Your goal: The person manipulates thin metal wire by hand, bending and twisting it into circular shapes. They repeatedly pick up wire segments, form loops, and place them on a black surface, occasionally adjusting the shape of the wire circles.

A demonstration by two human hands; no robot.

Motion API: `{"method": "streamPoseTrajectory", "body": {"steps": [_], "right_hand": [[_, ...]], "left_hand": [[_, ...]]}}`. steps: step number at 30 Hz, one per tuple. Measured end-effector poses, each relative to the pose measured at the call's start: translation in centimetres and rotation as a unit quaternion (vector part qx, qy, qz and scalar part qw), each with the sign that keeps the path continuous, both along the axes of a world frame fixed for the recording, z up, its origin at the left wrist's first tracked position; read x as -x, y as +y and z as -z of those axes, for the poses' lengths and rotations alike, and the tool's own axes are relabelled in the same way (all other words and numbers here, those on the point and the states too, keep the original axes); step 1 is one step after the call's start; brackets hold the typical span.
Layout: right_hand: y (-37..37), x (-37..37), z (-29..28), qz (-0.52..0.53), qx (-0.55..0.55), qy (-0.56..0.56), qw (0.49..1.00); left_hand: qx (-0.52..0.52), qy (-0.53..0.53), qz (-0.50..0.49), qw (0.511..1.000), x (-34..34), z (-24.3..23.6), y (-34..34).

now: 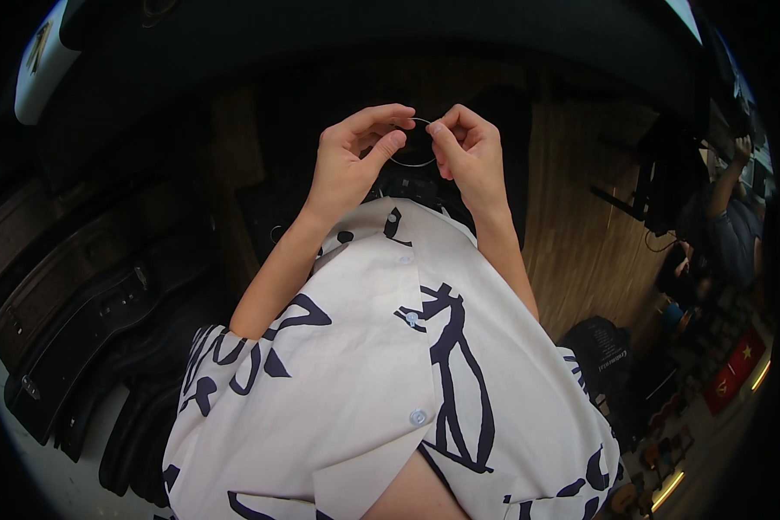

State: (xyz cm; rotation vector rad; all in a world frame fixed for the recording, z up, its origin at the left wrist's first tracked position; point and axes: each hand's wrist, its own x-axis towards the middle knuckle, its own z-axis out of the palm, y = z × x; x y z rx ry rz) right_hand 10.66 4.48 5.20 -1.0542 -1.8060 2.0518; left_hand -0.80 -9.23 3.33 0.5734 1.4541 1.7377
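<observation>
Out in front of my chest, a thin silvery wire loop hangs between my two hands. My left hand curls loosely around the loop's left side, its thumb and index finger slightly apart near the wire. The thumb and index finger of my right hand pinch the loop's upper right part. Some of the wire is hidden behind my fingers. It is too thin here to tell whether it is one turn or several.
Several dark instrument cases stand in a row at the left. Wooden floor stretches along the right. Another person is at the far right, near a red flag. A black bag lies beside my right side.
</observation>
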Motion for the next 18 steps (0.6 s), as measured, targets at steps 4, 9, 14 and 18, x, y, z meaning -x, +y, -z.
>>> {"method": "streamPoseTrajectory", "body": {"steps": [4,9,14,18], "right_hand": [[0.2,-0.3,0.0,0.002,0.012,-0.002,1.0],[0.3,-0.6,0.3,-0.006,0.02,0.021,1.0],[0.8,-1.0,0.6,-0.048,0.047,0.052,0.996],[1.0,-1.2,0.4,-0.083,0.102,0.07,0.989]], "left_hand": [[0.012,0.099,-0.04,0.994,0.4,0.1,-0.2],[0.032,0.145,-0.038,0.988,0.8,0.1,-0.2],[0.027,0.136,-0.008,0.99,1.3,0.4,-0.5],[0.03,0.112,0.007,0.993,1.1,0.5,-0.3]]}}
